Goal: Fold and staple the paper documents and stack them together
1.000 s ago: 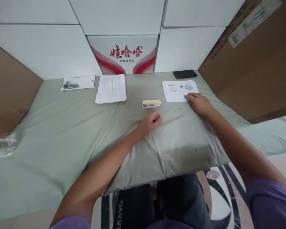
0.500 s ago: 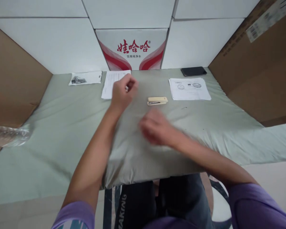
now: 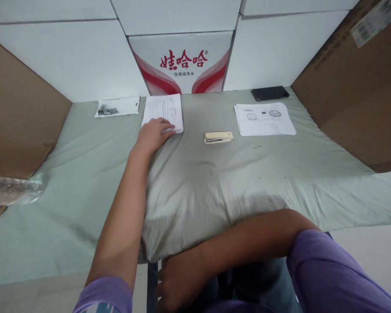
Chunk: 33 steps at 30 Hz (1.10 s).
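My left hand (image 3: 153,134) rests flat on the near corner of a stack of printed sheets (image 3: 164,111) at the back left of the green-covered table (image 3: 215,174). Its fingers lie spread on the paper and grip nothing. My right hand (image 3: 174,282) is down below the table's front edge, near my lap, fingers loosely apart and holding nothing. A cream stapler (image 3: 218,137) lies right of the left hand. A second stack of papers (image 3: 263,119) with round stamps lies further right.
A black phone (image 3: 270,93) lies at the back right. A small plastic bag with dark parts (image 3: 115,107) sits at the back left. White boxes, one with red print (image 3: 182,63), line the back. Cardboard stands on both sides; crumpled clear plastic (image 3: 13,189) lies far left.
My left hand went from beside the stapler up to the left paper stack and settled on it. My right hand left the right paper stack and dropped below the table edge.
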Available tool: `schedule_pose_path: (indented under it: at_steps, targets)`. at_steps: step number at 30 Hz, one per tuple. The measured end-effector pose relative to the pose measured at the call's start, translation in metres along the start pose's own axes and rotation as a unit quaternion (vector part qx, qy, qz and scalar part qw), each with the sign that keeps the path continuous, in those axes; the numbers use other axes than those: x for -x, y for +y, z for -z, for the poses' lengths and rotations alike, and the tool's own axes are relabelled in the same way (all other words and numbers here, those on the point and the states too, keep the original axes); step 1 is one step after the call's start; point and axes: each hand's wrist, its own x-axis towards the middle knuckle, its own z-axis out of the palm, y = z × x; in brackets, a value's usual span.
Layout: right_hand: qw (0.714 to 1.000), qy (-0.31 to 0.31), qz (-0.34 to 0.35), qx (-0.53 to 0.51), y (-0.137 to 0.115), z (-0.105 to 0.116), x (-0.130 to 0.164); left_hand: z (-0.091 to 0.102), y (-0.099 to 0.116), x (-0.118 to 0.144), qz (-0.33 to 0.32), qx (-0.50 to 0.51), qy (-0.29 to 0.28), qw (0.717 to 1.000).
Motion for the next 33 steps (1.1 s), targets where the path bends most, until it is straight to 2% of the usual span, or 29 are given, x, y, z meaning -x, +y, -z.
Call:
schedule_pose_path:
  at_steps: [3,6,12,17,22,25,30,33]
  targets:
    - [0.995,-0.024,0.022,-0.097,0.009,-0.010,-0.004,0.004,-0.001,0.000,-0.005,-0.013,-0.007,1.000]
    - [0.992,-0.035,0.000,-0.118,0.010,-0.012,-0.006,0.004,0.001,0.000,0.011,-0.036,0.006,0.999]
    - [0.990,-0.020,-0.024,-0.136,0.007,-0.015,-0.007,-0.005,-0.001,-0.001,0.046,-0.068,0.049,0.995]
    - [0.993,0.004,-0.026,-0.116,0.006,-0.021,-0.006,-0.010,-0.005,-0.002,0.052,-0.043,0.068,0.995]
    - [0.994,0.023,-0.029,-0.105,0.004,-0.023,-0.005,-0.010,-0.003,0.001,0.072,-0.005,0.112,0.991]
    - [0.993,0.017,-0.030,-0.112,0.004,-0.024,-0.006,-0.007,-0.001,0.003,0.050,0.004,0.105,0.993]
    - [0.991,-0.004,-0.022,-0.128,0.006,-0.024,-0.007,-0.006,-0.002,0.004,-0.039,-0.012,0.048,0.998]
    - [0.991,-0.001,-0.027,-0.134,0.007,-0.023,-0.006,-0.008,-0.004,0.003,-0.048,-0.017,0.047,0.998]
